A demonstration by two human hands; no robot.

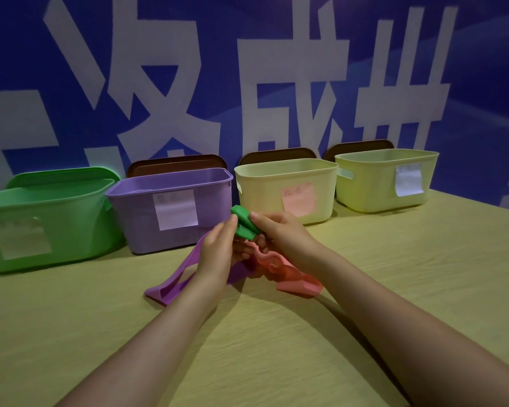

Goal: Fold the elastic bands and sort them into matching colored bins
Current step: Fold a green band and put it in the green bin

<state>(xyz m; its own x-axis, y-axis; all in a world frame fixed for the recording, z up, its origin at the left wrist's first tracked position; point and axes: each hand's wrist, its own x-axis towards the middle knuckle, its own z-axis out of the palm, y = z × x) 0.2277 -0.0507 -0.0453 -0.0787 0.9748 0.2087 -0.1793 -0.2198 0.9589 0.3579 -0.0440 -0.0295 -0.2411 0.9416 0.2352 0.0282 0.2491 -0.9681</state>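
A folded green elastic band (244, 223) is held up above the table between both hands. My left hand (218, 254) pinches its left side and my right hand (279, 233) grips its right side. Beneath my hands lie a purple band (177, 284) and a pink band (291, 274) on the table. Four bins line the back: a green bin (47, 218) far left, a purple bin (171, 210), a cream bin with a pink label (288, 189), and a pale yellow-green bin (385, 179) at the right.
The wooden table (394, 274) stretches wide in front of the bins. Brown lids (177, 164) lean behind the bins against a blue wall with large white characters. Each bin carries a paper label on its front.
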